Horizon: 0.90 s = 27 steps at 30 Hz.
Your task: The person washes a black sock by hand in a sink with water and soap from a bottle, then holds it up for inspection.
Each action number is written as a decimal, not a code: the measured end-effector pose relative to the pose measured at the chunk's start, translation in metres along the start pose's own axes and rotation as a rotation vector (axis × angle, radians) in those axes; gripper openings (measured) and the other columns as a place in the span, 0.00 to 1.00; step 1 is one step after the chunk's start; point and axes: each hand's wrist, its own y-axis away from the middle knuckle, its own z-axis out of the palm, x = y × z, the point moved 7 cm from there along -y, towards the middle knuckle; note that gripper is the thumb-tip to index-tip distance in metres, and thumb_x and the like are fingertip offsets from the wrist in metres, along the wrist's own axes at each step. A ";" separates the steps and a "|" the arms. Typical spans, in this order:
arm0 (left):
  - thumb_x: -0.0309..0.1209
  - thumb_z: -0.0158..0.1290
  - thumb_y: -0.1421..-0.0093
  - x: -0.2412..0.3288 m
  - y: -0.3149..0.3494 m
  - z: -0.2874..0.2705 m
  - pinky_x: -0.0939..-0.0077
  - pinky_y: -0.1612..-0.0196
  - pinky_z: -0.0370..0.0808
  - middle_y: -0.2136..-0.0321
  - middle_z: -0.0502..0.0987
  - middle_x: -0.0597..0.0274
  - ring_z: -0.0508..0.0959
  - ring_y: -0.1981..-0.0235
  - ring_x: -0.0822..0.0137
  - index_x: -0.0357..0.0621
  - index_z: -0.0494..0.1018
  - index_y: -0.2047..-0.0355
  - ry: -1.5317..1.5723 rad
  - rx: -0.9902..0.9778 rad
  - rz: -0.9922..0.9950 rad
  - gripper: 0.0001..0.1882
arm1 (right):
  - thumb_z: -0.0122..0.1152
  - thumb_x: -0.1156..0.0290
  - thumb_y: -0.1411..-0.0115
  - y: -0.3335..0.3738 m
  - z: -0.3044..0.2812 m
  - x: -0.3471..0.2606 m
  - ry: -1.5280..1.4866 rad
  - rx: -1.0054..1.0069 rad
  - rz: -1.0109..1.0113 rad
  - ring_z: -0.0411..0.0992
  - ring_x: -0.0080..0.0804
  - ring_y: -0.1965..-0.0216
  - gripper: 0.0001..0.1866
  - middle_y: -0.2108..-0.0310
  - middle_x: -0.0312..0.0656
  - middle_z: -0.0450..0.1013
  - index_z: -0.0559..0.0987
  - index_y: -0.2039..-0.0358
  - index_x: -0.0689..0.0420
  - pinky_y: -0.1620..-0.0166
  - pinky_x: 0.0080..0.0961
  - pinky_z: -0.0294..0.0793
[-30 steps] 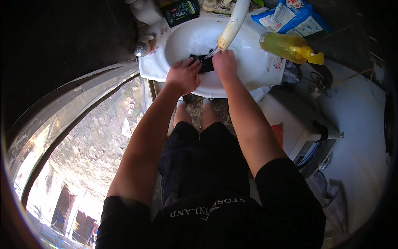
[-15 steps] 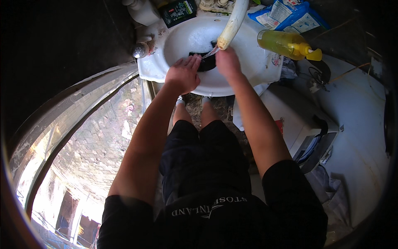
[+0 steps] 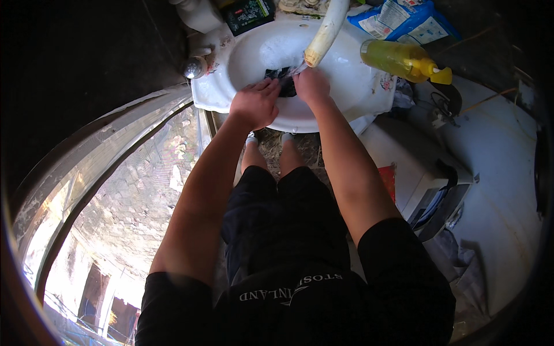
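Note:
A dark, wet, limp piece that looks like black cloth [image 3: 287, 89] lies in the white washbasin [image 3: 244, 62], between my two hands. My left hand [image 3: 254, 105] grips its left edge, fingers bent over it. On the other side, just under the mouth of a thick white pipe [image 3: 328, 33], my right hand [image 3: 312, 86] is closed against the cloth's right side. What its fingers hold is hidden beneath the knuckles. Water [image 3: 299, 69] runs from the pipe onto the cloth, and suds [image 3: 277, 51] sit on the basin's far wall.
A yellow-green pump bottle [image 3: 398, 60] lies on the basin's right edge, below a blue packet [image 3: 404, 22]. At the left stand a silver-topped jar [image 3: 195, 67], a white bottle [image 3: 199, 14] and a dark box [image 3: 248, 15]. A grey-white appliance [image 3: 410, 167] is at lower right.
My right hand has moved slightly left and down toward the cloth. The fingers of my left hand have bent more. The cloth has shifted and now shows lighter, shiny patches.

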 end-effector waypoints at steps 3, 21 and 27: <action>0.39 0.46 0.42 -0.001 -0.001 0.007 0.66 0.38 0.67 0.42 0.71 0.58 0.69 0.39 0.63 0.41 0.70 0.44 0.027 -0.157 -0.064 0.26 | 0.52 0.50 0.37 0.001 -0.012 -0.036 -0.143 0.028 0.001 0.76 0.54 0.61 0.22 0.64 0.51 0.77 0.77 0.61 0.59 0.57 0.48 0.75; 0.40 0.46 0.43 0.002 -0.004 0.002 0.69 0.38 0.67 0.45 0.75 0.62 0.71 0.41 0.64 0.45 0.75 0.51 0.057 0.020 -0.112 0.22 | 0.53 0.59 0.39 -0.007 -0.009 -0.021 0.063 -0.043 -0.033 0.79 0.46 0.61 0.13 0.67 0.48 0.79 0.83 0.68 0.50 0.58 0.42 0.78; 0.39 0.47 0.44 -0.001 -0.001 0.005 0.69 0.40 0.69 0.47 0.76 0.63 0.72 0.41 0.64 0.45 0.75 0.51 0.066 -0.050 -0.139 0.22 | 0.47 0.60 0.37 0.000 0.011 -0.036 0.043 -0.019 -0.169 0.79 0.51 0.63 0.12 0.72 0.49 0.79 0.78 0.64 0.50 0.60 0.45 0.78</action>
